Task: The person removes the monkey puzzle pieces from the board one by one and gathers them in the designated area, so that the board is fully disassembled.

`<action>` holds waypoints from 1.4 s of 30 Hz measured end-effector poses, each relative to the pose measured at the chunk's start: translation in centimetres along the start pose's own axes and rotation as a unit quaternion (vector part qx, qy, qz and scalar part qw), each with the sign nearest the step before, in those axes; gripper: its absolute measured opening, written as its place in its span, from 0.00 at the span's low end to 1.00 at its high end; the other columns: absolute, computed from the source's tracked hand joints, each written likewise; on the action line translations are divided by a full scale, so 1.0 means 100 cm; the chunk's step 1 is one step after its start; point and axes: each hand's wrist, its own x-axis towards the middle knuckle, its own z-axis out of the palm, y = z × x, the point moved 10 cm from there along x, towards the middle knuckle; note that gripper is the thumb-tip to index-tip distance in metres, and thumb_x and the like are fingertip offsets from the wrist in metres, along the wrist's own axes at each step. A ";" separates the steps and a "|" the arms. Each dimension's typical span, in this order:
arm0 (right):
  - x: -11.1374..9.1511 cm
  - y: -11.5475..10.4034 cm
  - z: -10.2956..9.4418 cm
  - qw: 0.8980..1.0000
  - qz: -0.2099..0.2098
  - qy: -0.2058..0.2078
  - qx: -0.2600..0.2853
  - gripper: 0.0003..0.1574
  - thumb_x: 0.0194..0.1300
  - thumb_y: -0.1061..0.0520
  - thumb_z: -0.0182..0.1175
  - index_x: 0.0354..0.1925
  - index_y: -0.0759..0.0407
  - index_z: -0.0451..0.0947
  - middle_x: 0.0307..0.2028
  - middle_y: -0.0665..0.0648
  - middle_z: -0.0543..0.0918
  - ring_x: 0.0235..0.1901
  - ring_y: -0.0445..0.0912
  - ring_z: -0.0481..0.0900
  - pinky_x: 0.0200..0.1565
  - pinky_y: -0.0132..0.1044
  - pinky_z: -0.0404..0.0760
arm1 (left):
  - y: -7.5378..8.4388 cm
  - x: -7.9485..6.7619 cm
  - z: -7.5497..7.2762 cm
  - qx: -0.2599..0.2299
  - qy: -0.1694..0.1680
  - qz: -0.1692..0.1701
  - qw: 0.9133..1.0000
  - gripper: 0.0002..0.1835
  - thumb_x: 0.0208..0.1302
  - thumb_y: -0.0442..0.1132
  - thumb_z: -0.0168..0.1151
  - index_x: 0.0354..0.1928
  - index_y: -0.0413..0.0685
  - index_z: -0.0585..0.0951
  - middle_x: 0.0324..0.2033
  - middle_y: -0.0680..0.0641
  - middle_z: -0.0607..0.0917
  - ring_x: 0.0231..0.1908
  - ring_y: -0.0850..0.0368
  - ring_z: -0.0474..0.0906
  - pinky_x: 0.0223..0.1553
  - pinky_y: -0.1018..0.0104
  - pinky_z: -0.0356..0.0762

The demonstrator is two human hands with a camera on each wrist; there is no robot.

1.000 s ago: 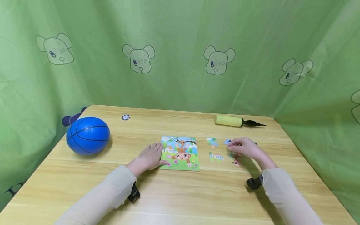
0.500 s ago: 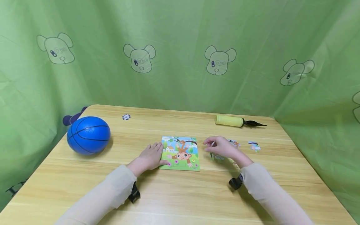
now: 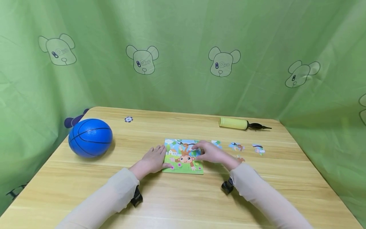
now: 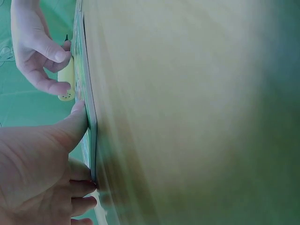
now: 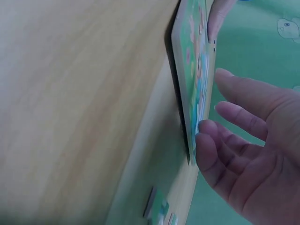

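Observation:
A jigsaw puzzle with a hanging monkey, a house and flowers lies flat on the table. My left hand rests at its left edge, fingers stretched out and thumb on its lower left corner. My right hand is over the puzzle's right side, fingers bent and thumb apart. In the right wrist view nothing shows between the right hand's thumb and fingers, which are right at the puzzle's edge. Loose puzzle pieces lie to the right, among them a monkey piece and a branch piece; the right hand and forearm partly hide others.
A blue basketball sits at the table's left side. Behind it to the right lies a small round chip. A yellow hand pump with a black nozzle lies at the back right. A green curtain hangs behind the table.
My right hand has moved left from the loose pieces to over the puzzle's right side, uncovering the monkey and branch pieces. The left hand has stayed in place.

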 end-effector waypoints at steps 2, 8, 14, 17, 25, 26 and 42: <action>0.002 -0.001 0.004 1.000 -0.001 -0.009 -0.009 0.26 0.57 0.56 0.66 0.53 0.63 0.74 0.48 0.59 0.74 0.30 0.43 0.72 0.35 0.37 0.74 | 0.000 0.000 0.000 0.002 -0.001 -0.001 1.000 0.45 0.63 0.63 0.47 0.68 0.34 0.54 0.68 0.38 0.53 0.67 0.44 0.48 0.65 0.51 0.45; 0.007 -0.001 0.013 0.999 0.001 -0.027 -0.035 0.28 0.56 0.53 0.66 0.54 0.61 0.74 0.49 0.57 0.74 0.34 0.45 0.71 0.37 0.39 0.73 | -0.001 0.001 0.002 0.008 -0.002 -0.001 1.000 0.45 0.62 0.64 0.46 0.68 0.34 0.54 0.68 0.38 0.53 0.67 0.44 0.48 0.65 0.51 0.45; 0.010 -0.001 0.015 0.997 0.006 -0.027 -0.068 0.28 0.56 0.53 0.66 0.54 0.61 0.74 0.47 0.56 0.74 0.43 0.48 0.73 0.43 0.43 0.74 | -0.001 0.002 0.003 0.007 -0.003 -0.001 1.000 0.45 0.62 0.63 0.46 0.68 0.34 0.54 0.68 0.38 0.53 0.67 0.44 0.47 0.65 0.51 0.45; 0.011 -0.001 0.016 0.997 0.011 -0.030 -0.072 0.29 0.56 0.53 0.66 0.55 0.61 0.74 0.47 0.56 0.74 0.43 0.48 0.72 0.43 0.43 0.74 | -0.001 0.002 0.003 0.008 -0.002 0.000 1.000 0.45 0.62 0.63 0.46 0.68 0.34 0.54 0.68 0.38 0.53 0.67 0.44 0.47 0.65 0.51 0.45; 0.013 -0.002 0.017 0.996 0.009 -0.043 -0.074 0.28 0.57 0.53 0.66 0.55 0.62 0.74 0.36 0.51 0.72 0.33 0.45 0.67 0.35 0.38 0.70 | -0.001 0.002 0.002 0.010 0.003 0.002 1.000 0.45 0.62 0.64 0.46 0.68 0.34 0.54 0.68 0.38 0.53 0.67 0.43 0.48 0.65 0.51 0.46; 0.013 -0.003 0.017 0.996 0.009 -0.042 -0.073 0.27 0.57 0.53 0.66 0.54 0.61 0.74 0.36 0.51 0.72 0.33 0.45 0.66 0.35 0.38 0.69 | -0.001 0.002 0.002 0.009 0.003 0.002 1.000 0.45 0.62 0.64 0.46 0.68 0.34 0.54 0.68 0.38 0.53 0.67 0.43 0.48 0.65 0.51 0.46; 0.012 -0.004 0.017 0.999 -0.005 -0.032 -0.026 0.20 0.56 0.55 0.66 0.46 0.58 0.73 0.39 0.55 0.69 0.35 0.47 0.67 0.36 0.40 0.70 | -0.001 0.002 0.002 0.009 0.003 0.000 1.000 0.45 0.62 0.64 0.47 0.68 0.34 0.54 0.68 0.38 0.53 0.67 0.43 0.48 0.65 0.51 0.46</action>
